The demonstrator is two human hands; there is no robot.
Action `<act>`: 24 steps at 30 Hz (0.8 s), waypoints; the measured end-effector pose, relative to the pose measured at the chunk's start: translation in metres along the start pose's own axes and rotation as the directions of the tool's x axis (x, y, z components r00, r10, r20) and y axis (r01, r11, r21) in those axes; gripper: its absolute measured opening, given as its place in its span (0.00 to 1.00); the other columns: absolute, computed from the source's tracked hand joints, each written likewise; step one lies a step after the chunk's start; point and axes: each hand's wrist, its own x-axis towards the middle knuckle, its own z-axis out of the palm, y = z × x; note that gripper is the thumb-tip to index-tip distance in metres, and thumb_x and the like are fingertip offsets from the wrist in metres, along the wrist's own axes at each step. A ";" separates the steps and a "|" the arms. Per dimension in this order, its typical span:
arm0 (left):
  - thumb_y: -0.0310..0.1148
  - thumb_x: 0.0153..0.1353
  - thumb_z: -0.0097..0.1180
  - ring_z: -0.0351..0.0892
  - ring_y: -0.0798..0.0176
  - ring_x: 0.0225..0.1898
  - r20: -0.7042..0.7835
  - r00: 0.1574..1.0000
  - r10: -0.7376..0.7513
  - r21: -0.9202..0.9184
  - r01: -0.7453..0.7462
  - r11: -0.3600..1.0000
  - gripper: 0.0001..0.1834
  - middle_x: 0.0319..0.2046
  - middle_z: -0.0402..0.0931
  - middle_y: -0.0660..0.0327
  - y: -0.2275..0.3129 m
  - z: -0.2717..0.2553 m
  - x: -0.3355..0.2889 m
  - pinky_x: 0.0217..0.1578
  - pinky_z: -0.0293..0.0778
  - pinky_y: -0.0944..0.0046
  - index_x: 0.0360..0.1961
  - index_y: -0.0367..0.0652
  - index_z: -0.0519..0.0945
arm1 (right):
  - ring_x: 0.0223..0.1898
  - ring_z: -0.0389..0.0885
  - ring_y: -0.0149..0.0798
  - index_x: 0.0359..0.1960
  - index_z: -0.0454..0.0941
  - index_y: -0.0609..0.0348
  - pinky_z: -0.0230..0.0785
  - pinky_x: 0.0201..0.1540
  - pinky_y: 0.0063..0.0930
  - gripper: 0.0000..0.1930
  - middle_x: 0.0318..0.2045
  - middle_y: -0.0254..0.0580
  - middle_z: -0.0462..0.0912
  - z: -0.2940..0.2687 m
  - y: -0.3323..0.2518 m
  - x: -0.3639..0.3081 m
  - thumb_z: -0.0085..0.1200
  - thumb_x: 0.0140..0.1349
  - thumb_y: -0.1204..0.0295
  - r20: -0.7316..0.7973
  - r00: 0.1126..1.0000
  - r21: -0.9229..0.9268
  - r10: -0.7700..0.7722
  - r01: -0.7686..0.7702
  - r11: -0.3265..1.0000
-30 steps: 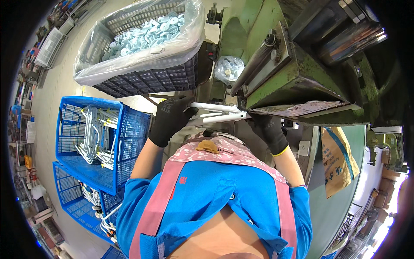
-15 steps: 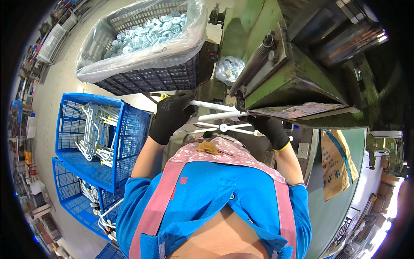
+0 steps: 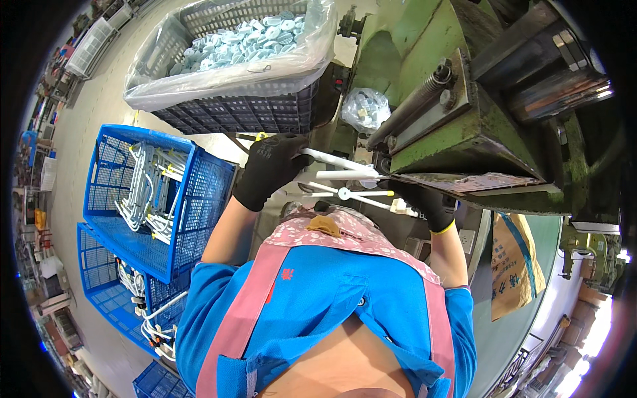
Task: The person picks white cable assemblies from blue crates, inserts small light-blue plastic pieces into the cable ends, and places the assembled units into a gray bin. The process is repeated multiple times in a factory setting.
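Note:
My left hand [image 3: 273,167], in a black glove, is closed round the left end of a white tubular frame [image 3: 342,161]. From there its tubes run right to the green press [image 3: 458,142], where the far ends pass under the press head. My right hand [image 3: 424,200], also in a black glove, is by the right end of the tubes, just below the press's lower edge. Its fingers are mostly hidden there, so its grip does not show. Crossed white tubes with a round white joint [image 3: 344,194] show below, one with a yellow tip.
A plastic-lined dark crate [image 3: 249,109] of pale blue-grey round parts stands at far left. Blue crates [image 3: 215,199] holding white tube frames are stacked at my left. Beside the press lies a clear bag of small parts [image 3: 366,109]. A brown sack [image 3: 514,265] lies at right.
The upper tube now slopes down to the right more steeply, and a yellow tube tip has come into sight near my right hand. My right hand is slightly lower; the whole view has shifted a little.

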 end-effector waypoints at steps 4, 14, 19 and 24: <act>0.37 0.49 0.64 0.81 0.51 0.32 0.006 1.000 0.026 -0.032 -0.025 0.999 0.13 0.29 0.80 0.54 -0.005 0.000 0.001 0.34 0.74 0.56 0.34 0.43 0.82 | 0.56 0.67 0.27 0.64 0.62 0.33 0.62 0.57 0.30 0.25 0.61 0.19 0.66 0.009 0.028 -0.004 0.36 0.69 0.45 0.070 0.997 -0.182 0.032 -0.019 0.983; 0.40 0.49 0.66 0.81 0.50 0.31 -0.051 0.994 0.098 0.001 -0.098 0.995 0.15 0.29 0.80 0.52 -0.030 0.029 0.003 0.33 0.74 0.56 0.34 0.42 0.82 | 0.63 0.60 0.36 0.66 0.58 0.43 0.55 0.64 0.33 0.26 0.65 0.35 0.59 0.025 0.062 0.000 0.39 0.70 0.52 0.018 0.974 -0.894 -0.225 0.117 0.432; 0.35 0.53 0.63 0.81 0.57 0.28 -0.184 0.983 0.018 -0.125 -0.042 0.991 0.10 0.28 0.81 0.55 -0.011 0.015 0.008 0.30 0.74 0.61 0.34 0.40 0.82 | 0.59 0.68 0.42 0.62 0.66 0.48 0.60 0.60 0.35 0.27 0.59 0.43 0.70 0.005 0.007 -0.019 0.52 0.64 0.55 0.036 0.992 -0.632 -0.121 0.116 0.766; 0.33 0.62 0.57 0.76 0.72 0.28 0.306 0.930 -0.205 -0.830 0.365 0.421 0.10 0.25 0.78 0.61 0.017 -0.003 -0.020 0.31 0.72 0.68 0.34 0.35 0.80 | 0.48 0.77 0.51 0.54 0.74 0.52 0.67 0.52 0.41 0.23 0.47 0.49 0.79 0.007 -0.010 -0.037 0.58 0.59 0.58 0.022 0.996 -0.583 -0.087 0.083 0.808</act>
